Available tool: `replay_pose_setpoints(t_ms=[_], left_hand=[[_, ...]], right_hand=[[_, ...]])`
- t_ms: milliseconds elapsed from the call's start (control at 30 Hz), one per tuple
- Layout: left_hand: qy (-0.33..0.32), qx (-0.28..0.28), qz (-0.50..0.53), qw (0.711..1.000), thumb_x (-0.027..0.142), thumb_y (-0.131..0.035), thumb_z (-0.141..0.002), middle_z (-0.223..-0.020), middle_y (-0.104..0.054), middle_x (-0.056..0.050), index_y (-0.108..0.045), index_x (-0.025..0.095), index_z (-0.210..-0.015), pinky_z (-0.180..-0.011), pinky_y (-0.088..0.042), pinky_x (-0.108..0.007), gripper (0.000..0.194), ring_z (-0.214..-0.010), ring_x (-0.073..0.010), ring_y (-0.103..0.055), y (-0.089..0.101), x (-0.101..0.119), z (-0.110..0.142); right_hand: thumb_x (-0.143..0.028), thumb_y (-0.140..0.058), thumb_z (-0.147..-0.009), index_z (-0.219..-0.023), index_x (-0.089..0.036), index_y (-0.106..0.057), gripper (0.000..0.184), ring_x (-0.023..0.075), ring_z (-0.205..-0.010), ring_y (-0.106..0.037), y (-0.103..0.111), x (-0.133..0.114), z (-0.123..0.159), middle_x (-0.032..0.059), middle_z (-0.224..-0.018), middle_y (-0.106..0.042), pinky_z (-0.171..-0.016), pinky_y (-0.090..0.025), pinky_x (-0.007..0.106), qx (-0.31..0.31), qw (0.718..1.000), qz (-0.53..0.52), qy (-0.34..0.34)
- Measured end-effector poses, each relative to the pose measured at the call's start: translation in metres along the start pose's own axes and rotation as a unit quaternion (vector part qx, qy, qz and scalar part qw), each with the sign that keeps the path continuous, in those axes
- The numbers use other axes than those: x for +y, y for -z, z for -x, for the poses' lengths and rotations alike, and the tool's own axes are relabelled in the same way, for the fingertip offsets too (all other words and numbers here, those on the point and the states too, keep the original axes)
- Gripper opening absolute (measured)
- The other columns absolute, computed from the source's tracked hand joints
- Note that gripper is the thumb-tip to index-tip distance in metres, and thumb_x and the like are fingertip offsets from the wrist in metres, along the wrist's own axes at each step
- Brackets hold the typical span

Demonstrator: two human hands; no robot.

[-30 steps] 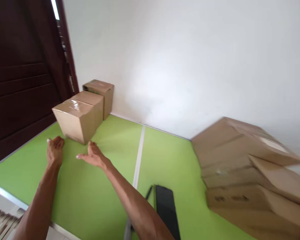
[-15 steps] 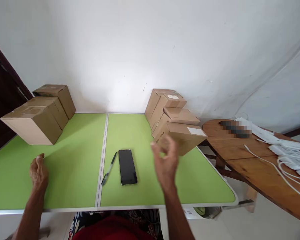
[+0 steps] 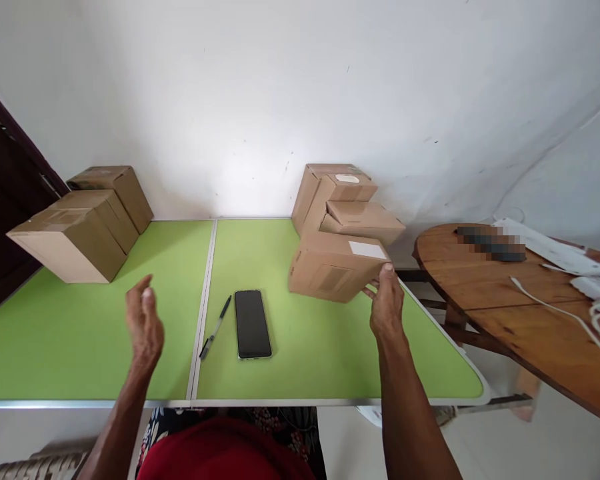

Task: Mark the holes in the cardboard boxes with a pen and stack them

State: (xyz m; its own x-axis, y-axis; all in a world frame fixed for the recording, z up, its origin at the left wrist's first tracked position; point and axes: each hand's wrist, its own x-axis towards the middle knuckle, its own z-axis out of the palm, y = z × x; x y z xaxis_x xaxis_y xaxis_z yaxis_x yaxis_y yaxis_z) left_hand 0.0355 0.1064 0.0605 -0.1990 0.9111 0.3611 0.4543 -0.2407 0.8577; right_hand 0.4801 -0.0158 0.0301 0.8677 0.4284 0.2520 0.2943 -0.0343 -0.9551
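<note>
My right hand (image 3: pixel 386 305) grips the right corner of a brown cardboard box (image 3: pixel 330 270) with a white label, thumb on its top edge. The box lies on the green folding table (image 3: pixel 80 347) in front of two more stacked boxes (image 3: pixel 353 200) by the wall. My left hand (image 3: pixel 144 323) hovers above the table left of the centre seam, fingers stretched upward and holding nothing. A black phone (image 3: pixel 253 323) lies flat between my hands, with a dark pen (image 3: pixel 216 327) just left of it.
Three cardboard boxes (image 3: pixel 70 240) sit at the table's far left beside a dark door (image 3: pixel 0 220). A round wooden table (image 3: pixel 505 293) stands to the right with white cables and papers (image 3: pixel 585 283) on it. A white wall runs behind.
The view swung from the left boxes to face the table. My right hand went right and took hold of the front box, which turned. My left hand lifted and moved toward the centre.
</note>
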Motion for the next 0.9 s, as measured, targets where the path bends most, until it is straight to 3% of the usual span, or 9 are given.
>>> replay_pose_setpoints(t_ms=[100, 167, 300, 400, 467, 567, 700, 800, 900], left_hand=[[-0.007, -0.113, 0.050, 0.992, 0.069, -0.034, -0.105, -0.157, -0.059, -0.018, -0.060, 0.020, -0.143, -0.119, -0.049, -0.068, 0.067, -0.146, -0.0389, -0.057, -0.039, 0.037, 0.010], [-0.004, -0.186, 0.082, 0.979, 0.072, -0.032, -0.106, -0.167, -0.050, -0.019, -0.055, 0.023, -0.152, -0.122, -0.047, -0.068, 0.071, -0.152, -0.0407, -0.053, -0.070, 0.060, 0.011], [-0.008, -0.325, 0.135, 0.936, 0.077, -0.037, -0.104, -0.182, -0.029, -0.013, -0.047, 0.028, -0.163, -0.132, -0.032, -0.067, 0.077, -0.166, -0.0415, -0.032, -0.142, 0.104, 0.003], [-0.001, -0.411, 0.158, 0.898, 0.076, -0.035, -0.105, -0.178, -0.038, -0.018, -0.051, 0.021, -0.162, -0.132, -0.031, -0.069, 0.081, -0.166, -0.0433, -0.033, -0.186, 0.131, -0.002], [-0.002, -0.449, 0.172, 0.877, 0.075, -0.030, -0.107, -0.176, -0.042, -0.018, -0.051, 0.018, -0.163, -0.134, -0.031, -0.064, 0.083, -0.165, -0.0408, -0.036, -0.197, 0.141, 0.001], [-0.015, -0.478, 0.188, 0.858, 0.079, -0.029, -0.106, -0.179, -0.037, -0.013, -0.045, 0.021, -0.167, -0.138, -0.025, -0.058, 0.086, -0.168, -0.0373, -0.029, -0.180, 0.144, 0.010], [-0.075, -0.491, 0.213, 0.842, 0.082, -0.032, -0.104, -0.184, -0.026, -0.008, -0.038, 0.030, -0.171, -0.138, -0.021, -0.062, 0.085, -0.170, -0.0390, -0.021, -0.122, 0.137, 0.018], [-0.137, -0.460, 0.248, 0.841, 0.081, -0.033, -0.105, -0.178, -0.039, -0.011, -0.046, 0.030, -0.168, -0.131, -0.036, -0.064, 0.082, -0.162, -0.0412, -0.039, -0.081, 0.138, 0.016], [-0.191, -0.417, 0.261, 0.849, 0.067, -0.043, -0.110, -0.167, -0.056, -0.012, -0.054, 0.031, -0.162, -0.116, -0.054, -0.056, 0.064, -0.144, -0.0364, -0.060, -0.052, 0.148, 0.014]], right_hand=[[-0.092, -0.042, -0.090, -0.147, -0.020, -0.059, 0.093, 0.0393, -0.138, -0.060, 0.001, -0.001, 0.023, 0.0221, -0.151, -0.061, -0.110, -0.050, 0.064, -0.054, 0.998, -0.019, -0.021], [-0.090, -0.054, -0.087, -0.150, -0.025, -0.058, 0.090, 0.0367, -0.146, -0.055, 0.000, -0.005, 0.031, 0.0188, -0.159, -0.058, -0.116, -0.047, 0.061, -0.102, 0.994, -0.033, -0.016], [-0.073, -0.088, -0.069, -0.145, -0.019, -0.062, 0.096, 0.0383, -0.133, -0.065, -0.014, -0.012, 0.033, 0.0217, -0.141, -0.072, -0.115, -0.049, 0.060, -0.174, 0.984, -0.036, -0.030], [-0.066, -0.095, -0.061, -0.144, -0.014, -0.061, 0.104, 0.0413, -0.126, -0.069, -0.024, -0.013, 0.034, 0.0250, -0.137, -0.074, -0.112, -0.051, 0.066, -0.181, 0.982, -0.027, -0.048], [-0.065, -0.096, -0.060, -0.146, -0.015, -0.060, 0.105, 0.0406, -0.127, -0.069, -0.024, -0.016, 0.039, 0.0250, -0.143, -0.071, -0.110, -0.053, 0.064, -0.185, 0.981, -0.031, -0.054], [-0.062, -0.096, -0.062, -0.142, -0.016, -0.063, 0.098, 0.0398, -0.127, -0.070, -0.012, -0.025, 0.054, 0.0237, -0.143, -0.071, -0.111, -0.054, 0.061, -0.188, 0.980, -0.033, -0.063], [-0.054, -0.100, -0.061, -0.132, -0.017, -0.071, 0.084, 0.0402, -0.124, -0.071, 0.007, -0.042, 0.075, 0.0197, -0.131, -0.078, -0.110, -0.055, 0.058, -0.192, 0.978, -0.053, -0.056], [-0.056, -0.099, -0.064, -0.121, -0.020, -0.076, 0.071, 0.0389, -0.120, -0.073, 0.010, -0.052, 0.084, 0.0160, -0.124, -0.082, -0.105, -0.059, 0.052, -0.217, 0.964, -0.138, -0.060], [-0.072, -0.092, -0.068, -0.118, -0.024, -0.077, 0.071, 0.0407, -0.124, -0.073, 0.006, -0.061, 0.090, 0.0140, -0.124, -0.082, -0.104, -0.061, 0.052, -0.228, 0.948, -0.208, -0.073]])
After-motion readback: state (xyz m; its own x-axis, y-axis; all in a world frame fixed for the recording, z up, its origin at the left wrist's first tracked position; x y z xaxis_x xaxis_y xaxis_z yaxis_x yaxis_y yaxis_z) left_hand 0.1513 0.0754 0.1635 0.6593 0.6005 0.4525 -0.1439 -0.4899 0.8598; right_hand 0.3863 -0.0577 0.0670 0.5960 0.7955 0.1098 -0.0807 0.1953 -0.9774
